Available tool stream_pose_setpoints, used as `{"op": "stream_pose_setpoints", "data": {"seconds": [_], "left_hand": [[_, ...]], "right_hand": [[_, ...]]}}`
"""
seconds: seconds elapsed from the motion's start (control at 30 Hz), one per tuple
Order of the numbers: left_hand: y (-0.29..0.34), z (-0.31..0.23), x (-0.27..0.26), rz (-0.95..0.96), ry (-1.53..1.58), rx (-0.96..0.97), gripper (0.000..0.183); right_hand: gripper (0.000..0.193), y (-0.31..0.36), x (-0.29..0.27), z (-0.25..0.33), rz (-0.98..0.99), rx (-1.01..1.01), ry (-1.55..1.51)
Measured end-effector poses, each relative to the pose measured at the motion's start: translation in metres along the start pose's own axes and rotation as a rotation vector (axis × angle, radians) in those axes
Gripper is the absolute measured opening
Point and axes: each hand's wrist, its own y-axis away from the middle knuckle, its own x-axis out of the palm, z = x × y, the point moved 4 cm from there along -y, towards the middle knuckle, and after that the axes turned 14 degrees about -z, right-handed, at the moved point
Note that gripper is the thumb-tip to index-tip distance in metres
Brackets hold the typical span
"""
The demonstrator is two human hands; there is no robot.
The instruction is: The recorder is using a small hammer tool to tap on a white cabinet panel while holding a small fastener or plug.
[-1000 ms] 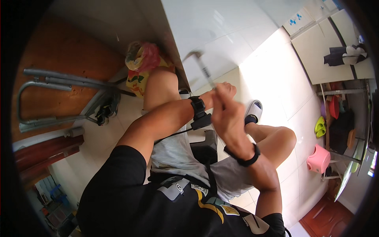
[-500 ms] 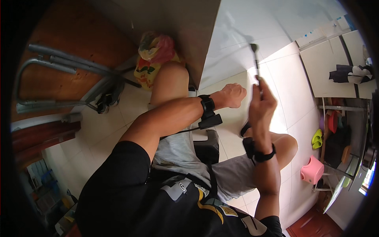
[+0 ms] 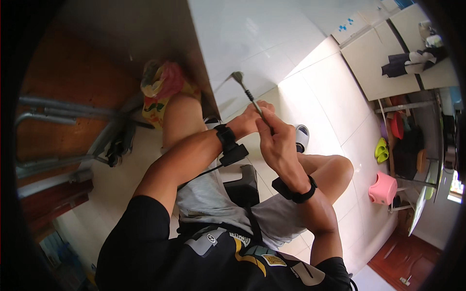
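Observation:
My right hand (image 3: 279, 140) is closed around a thin grey cord (image 3: 258, 110) just below its plug (image 3: 237, 75). The plug end has a dark head and a black ribbed neck, and it points up and to the left, away from me. My left hand (image 3: 250, 119) is curled closed right behind the right hand. The right hand partly covers its fingers, so what they hold, if anything, is hidden. Both wrists wear black straps with small boxes.
A glossy white panel (image 3: 257, 39) stands ahead of my hands. Bagged items (image 3: 162, 89) lie beside my left knee. A folded metal frame (image 3: 63, 114) leans at the left. On the right are a pink stool (image 3: 383, 188), green clogs (image 3: 381, 150) and white cabinets (image 3: 381, 60).
My right hand has moved left, bringing the plug end over beside my left hand. The plug now tilts left. The whole view has shifted a little to the right.

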Motion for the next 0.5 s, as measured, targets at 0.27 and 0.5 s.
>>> {"op": "stream_pose_setpoints", "data": {"seconds": [0.27,0.5], "left_hand": [[-0.003,-0.054,-0.031,-0.092,-0.452,0.055,0.017],[-0.003,-0.160,-0.112,-0.643,-0.372,0.424,0.019]], "right_hand": [[0.025,-0.039,-0.033,-0.022,-0.090,0.487,-0.223],[0.029,-0.049,-0.050,-0.025,-0.152,0.646,-0.383]]}}
